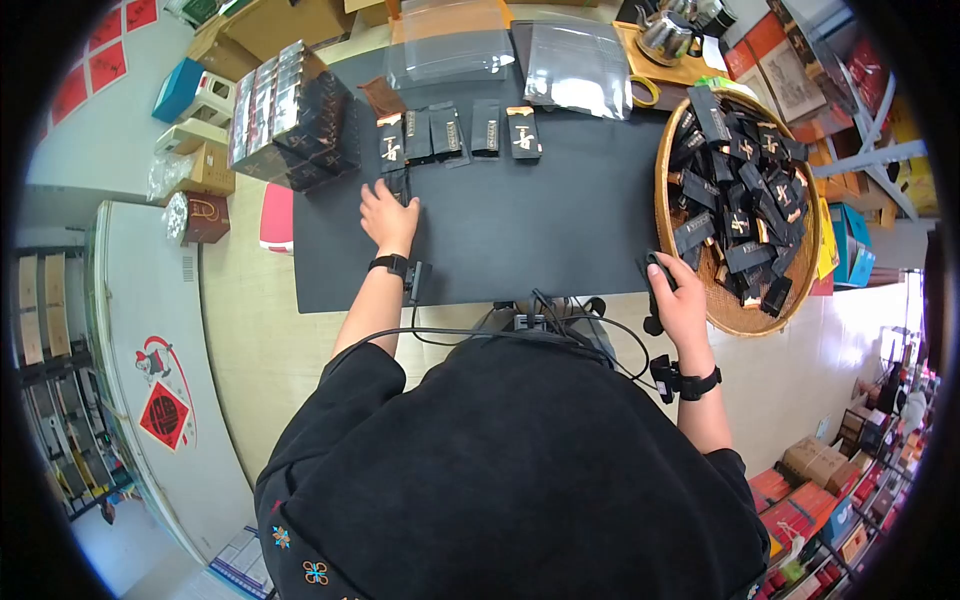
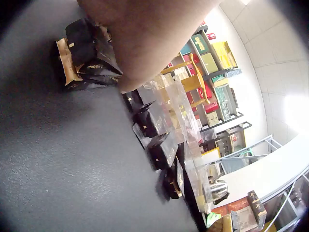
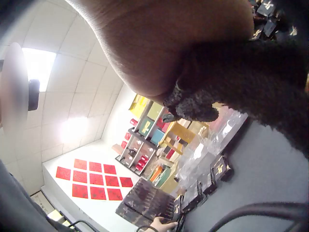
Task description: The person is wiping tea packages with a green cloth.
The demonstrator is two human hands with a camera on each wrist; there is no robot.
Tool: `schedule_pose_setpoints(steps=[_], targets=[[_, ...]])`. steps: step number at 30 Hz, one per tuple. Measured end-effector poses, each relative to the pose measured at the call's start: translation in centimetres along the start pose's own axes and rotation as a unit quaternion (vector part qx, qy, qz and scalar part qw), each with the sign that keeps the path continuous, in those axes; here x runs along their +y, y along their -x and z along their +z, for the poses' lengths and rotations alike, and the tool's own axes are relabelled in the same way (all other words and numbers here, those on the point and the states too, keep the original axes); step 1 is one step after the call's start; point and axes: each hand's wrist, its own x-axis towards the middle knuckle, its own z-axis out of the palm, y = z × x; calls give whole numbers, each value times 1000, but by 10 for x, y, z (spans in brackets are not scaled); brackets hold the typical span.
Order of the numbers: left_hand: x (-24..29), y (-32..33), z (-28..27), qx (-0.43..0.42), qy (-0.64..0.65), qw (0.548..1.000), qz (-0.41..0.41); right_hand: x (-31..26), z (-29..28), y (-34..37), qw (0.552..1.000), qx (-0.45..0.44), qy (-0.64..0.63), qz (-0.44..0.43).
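My left hand (image 1: 388,216) reaches over the left part of the dark table, fingers and thumb spread. Right at its fingertips lies a small black packet (image 1: 399,184); in the left wrist view, black packets (image 2: 83,44) with a tan edge lie beside the hand, which hides its own fingers. Beyond it, more black packets (image 1: 446,131) stand in a row. My right hand (image 1: 682,301) grips a dark fuzzy cloth (image 3: 251,82) at the table's right front edge, beside a round woven basket (image 1: 664,215) heaped with black packets (image 1: 745,190).
A tall stack of wrapped dark boxes (image 1: 290,115) stands at the table's left. Clear plastic sheets (image 1: 578,65) lie at the back, with yellow tape (image 1: 646,92) and a steel kettle (image 1: 664,38) nearby. Black cables (image 1: 470,331) run in front of the body.
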Motion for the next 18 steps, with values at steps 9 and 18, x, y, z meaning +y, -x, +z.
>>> schedule_pose_setpoints(steps=[9,18], targets=[[56,35,1,118,43,983,132,74,-63,34,990,83,-41,103],[-19,-12,26,5,10,999,-46,163,-128,88,975,79,-41,204]])
